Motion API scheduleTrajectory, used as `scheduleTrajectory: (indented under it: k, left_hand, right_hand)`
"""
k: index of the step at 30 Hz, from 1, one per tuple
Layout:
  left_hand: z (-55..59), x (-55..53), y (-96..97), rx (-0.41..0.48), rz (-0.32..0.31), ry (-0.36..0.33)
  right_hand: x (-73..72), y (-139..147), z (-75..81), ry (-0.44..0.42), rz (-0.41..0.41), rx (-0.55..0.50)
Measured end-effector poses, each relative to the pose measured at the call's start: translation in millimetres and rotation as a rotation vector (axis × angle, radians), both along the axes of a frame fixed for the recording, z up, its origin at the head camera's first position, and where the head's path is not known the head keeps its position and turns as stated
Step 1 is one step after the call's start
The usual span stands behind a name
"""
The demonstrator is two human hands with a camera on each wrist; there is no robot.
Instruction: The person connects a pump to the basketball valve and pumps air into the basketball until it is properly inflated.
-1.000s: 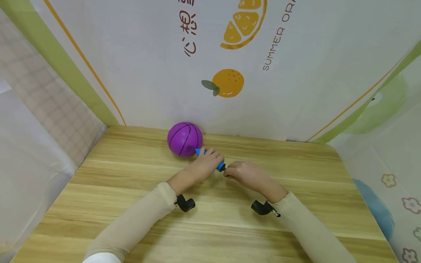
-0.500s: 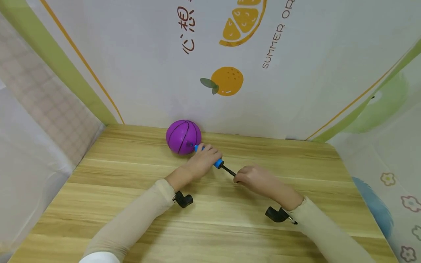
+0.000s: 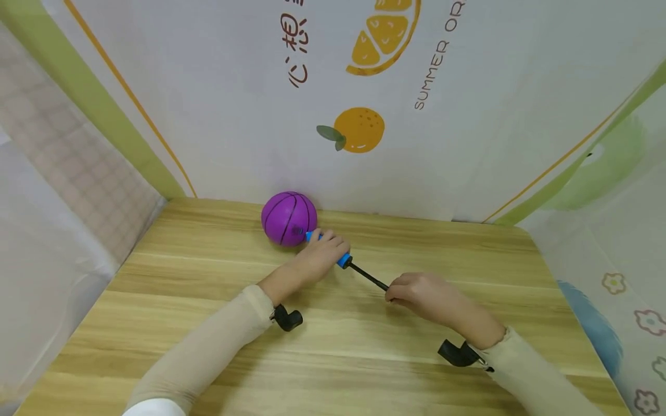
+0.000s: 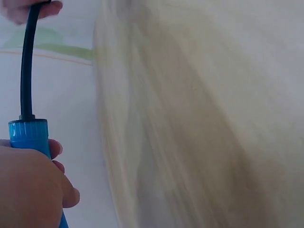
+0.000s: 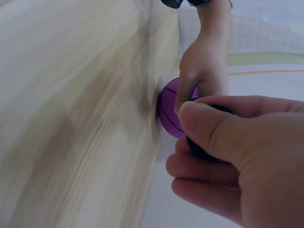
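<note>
A blue hand pump with a black rod slants between the two hands. My left hand grips its blue barrel, fingers wrapped over it. The right hand holds the black end of the drawn-out rod; in the right wrist view its thumb and fingers curl round a black handle. Beyond the left hand, a purple ball with black basketball lines sits on the table. The barrel's blue tip is at the ball's lower right side; whether a needle enters it is too small to tell.
The wooden table meets a white printed curtain at its back edge, close behind the ball. More hanging cloth borders the sides. A black wrist camera juts from the right sleeve, another black camera from the left.
My right hand has moved right and toward me, drawing the black rod far out of the blue barrel. The left hand and the ball have stayed nearly in place.
</note>
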State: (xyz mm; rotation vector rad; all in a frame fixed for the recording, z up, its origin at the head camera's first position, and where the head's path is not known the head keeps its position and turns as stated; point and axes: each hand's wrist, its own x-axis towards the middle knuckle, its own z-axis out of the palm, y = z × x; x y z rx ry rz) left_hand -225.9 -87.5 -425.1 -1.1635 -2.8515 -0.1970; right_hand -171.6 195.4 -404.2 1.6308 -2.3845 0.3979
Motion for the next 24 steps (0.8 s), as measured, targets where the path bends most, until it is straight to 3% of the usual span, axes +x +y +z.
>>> scheduleTrajectory:
  k: [8, 17, 24]
  left_hand:
    - [-1.4, 4.8, 4.9, -0.023, 0.009, 0.008]
    - [-4.8, 8.1, 8.4, -0.010, 0.009, 0.007]
    - [-4.3, 11.4, 6.1, -0.002, -0.009, 0.012]
  right_hand:
    - [-9.1, -22.8, -2.9, -0.047, -0.028, 0.026]
    - [-26.4, -45.8, -13.2, -0.036, -0.045, 0.017]
    - [-29.6, -53.7, -14.9, -0.046, -0.051, 0.018]
